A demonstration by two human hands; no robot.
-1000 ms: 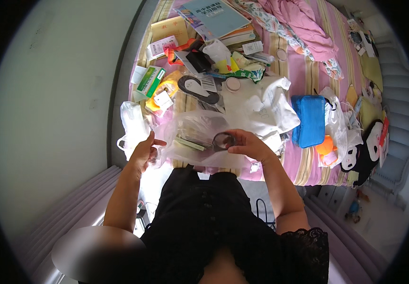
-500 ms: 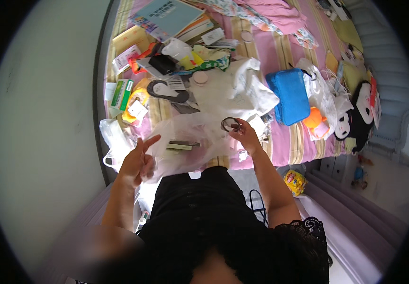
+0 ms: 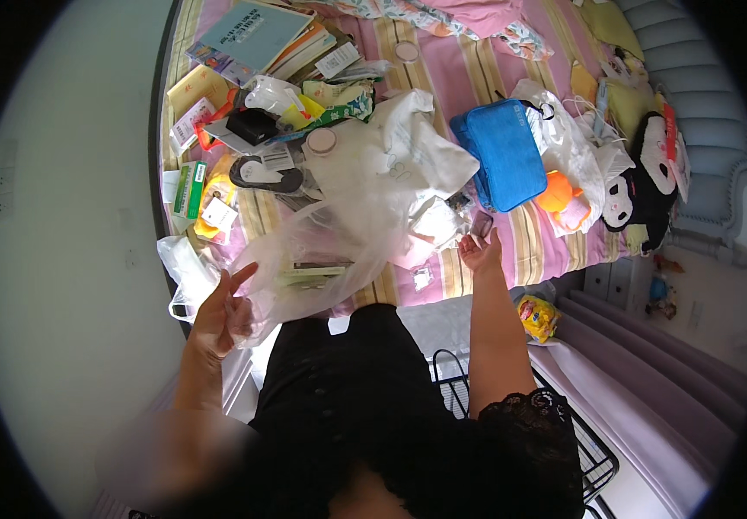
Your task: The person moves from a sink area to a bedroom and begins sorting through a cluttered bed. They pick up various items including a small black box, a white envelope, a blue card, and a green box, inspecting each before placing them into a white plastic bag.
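Observation:
My left hand point(image 3: 222, 318) grips the edge of a large, see-through plastic bag point(image 3: 322, 246), index finger pointing out and the other fingers curled. Inside that bag lies a flat, pale green and dark stack point(image 3: 313, 273), perhaps booklets. My right hand point(image 3: 482, 253) is at the bed's near edge, palm turned partly up. At its thumb and fingertips is a small, dark, glossy thing point(image 3: 482, 225), whose kind I cannot make out. Just left of it sit a crumpled white wrapper point(image 3: 439, 223) and a small clear packet point(image 3: 424, 278).
A blue zipped case point(image 3: 501, 156) stands right of a white bag point(image 3: 404, 143) on the striped bed. Farther left are books point(image 3: 252, 35), a green box point(image 3: 189, 190) and a black eye-mask-shaped item point(image 3: 265, 175). Plush toys point(image 3: 650, 164) lie right. A black wire rack point(image 3: 594, 458) stands below.
My right hand has moved rightward, away from the plastic bag, with the dark thing at its fingertips. The left hand stays at the bag's edge. The whole view has shifted a little.

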